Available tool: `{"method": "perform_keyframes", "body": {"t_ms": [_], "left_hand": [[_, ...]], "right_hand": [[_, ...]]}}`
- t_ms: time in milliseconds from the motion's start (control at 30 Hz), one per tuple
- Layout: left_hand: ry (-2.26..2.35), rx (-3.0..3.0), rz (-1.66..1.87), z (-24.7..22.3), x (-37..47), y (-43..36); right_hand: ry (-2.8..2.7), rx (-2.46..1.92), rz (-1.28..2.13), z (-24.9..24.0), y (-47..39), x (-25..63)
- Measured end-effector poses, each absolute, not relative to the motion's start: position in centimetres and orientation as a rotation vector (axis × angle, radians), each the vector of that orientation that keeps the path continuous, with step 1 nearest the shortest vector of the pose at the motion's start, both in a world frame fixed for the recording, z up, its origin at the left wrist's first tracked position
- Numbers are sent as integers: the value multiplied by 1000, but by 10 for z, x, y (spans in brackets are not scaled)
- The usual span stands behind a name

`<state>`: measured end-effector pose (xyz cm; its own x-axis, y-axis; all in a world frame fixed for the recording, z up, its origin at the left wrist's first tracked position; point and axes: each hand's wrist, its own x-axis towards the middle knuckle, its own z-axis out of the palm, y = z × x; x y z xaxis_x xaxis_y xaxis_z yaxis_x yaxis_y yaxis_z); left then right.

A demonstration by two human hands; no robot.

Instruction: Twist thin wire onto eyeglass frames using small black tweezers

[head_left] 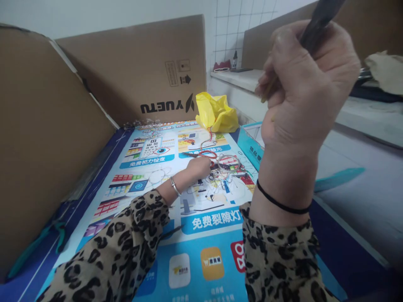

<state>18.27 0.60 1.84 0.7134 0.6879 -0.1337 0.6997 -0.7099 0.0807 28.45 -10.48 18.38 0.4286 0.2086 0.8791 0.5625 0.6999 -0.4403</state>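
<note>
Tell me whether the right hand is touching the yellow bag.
Apart. The head view shows the right hand raised to the right of the yellow bag, with pale wall plainly visible between them.

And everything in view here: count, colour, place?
Cardboard: three panels, brown, left, back, right
Ledge: one, white, right
Sheet: one, blue-white, centre
Bag: one, yellow, sheet's end
Scissors: one, red-handled, sheet's middle
Coil: one, pale, by scissors
Wires: uncountable, mixed, around coil
Box: one, teal, sheet's right
Pliers: one, teal, lower left
Bottle: one, dark, on ledge
Bundle: one, beige, far right
Tool: one, dark, in right hand
Sleeves: two, leopard-print, lower
Left hand: one, silver bracelet, by scissors
Right hand: one, black wristband, upper right
</note>
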Motion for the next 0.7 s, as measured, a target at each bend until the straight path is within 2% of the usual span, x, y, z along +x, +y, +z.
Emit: {"method": "perform_keyframes", "body": {"t_ms": [467, 700], "left_hand": [[926, 2891, -166, 31, 177, 10], [422, 3193, -135, 32, 171, 5]], "right_hand": [[-1191, -754, -243, 182, -103, 295], [-1142, -842, -234, 184, -109, 287]]}}
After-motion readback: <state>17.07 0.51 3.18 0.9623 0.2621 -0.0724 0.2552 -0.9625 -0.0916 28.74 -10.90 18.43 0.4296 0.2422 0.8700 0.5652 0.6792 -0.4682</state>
